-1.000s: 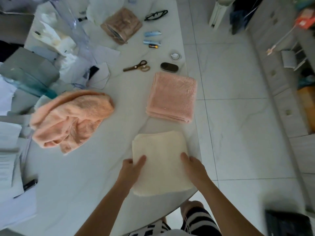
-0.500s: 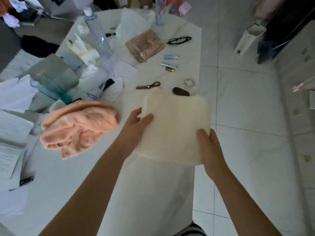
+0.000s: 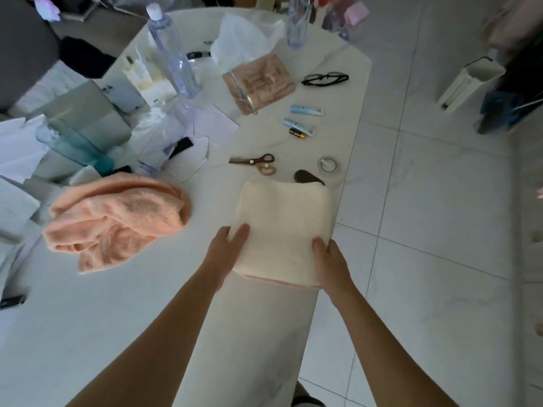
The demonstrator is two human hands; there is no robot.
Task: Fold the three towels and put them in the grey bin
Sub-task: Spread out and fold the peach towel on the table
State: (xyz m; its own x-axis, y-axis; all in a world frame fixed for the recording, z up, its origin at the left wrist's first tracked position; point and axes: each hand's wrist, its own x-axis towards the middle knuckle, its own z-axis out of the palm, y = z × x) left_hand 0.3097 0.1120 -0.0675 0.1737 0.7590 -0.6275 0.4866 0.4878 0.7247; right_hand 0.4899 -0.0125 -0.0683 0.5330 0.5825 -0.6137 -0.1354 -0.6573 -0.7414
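Observation:
A folded cream towel (image 3: 283,227) lies on top of the folded pink towel (image 3: 282,284), of which only a thin pink edge shows along the near side. My left hand (image 3: 227,251) grips the cream towel's near left edge and my right hand (image 3: 330,264) holds its near right corner. A crumpled pink towel (image 3: 117,221) lies unfolded to the left on the white table (image 3: 117,333). The grey bin is not in view.
Just beyond the stack lie scissors (image 3: 255,162), a dark oval case (image 3: 307,177) and a tape roll (image 3: 329,164). Farther back are glasses (image 3: 324,78), tubes, a beige pouch (image 3: 258,83), bottles and papers. The table's right edge runs beside the stack, with tiled floor beyond.
The cream towel was lifted from the table's near edge, carried forward in both hands, and now rests on the folded pink towel, covering it.

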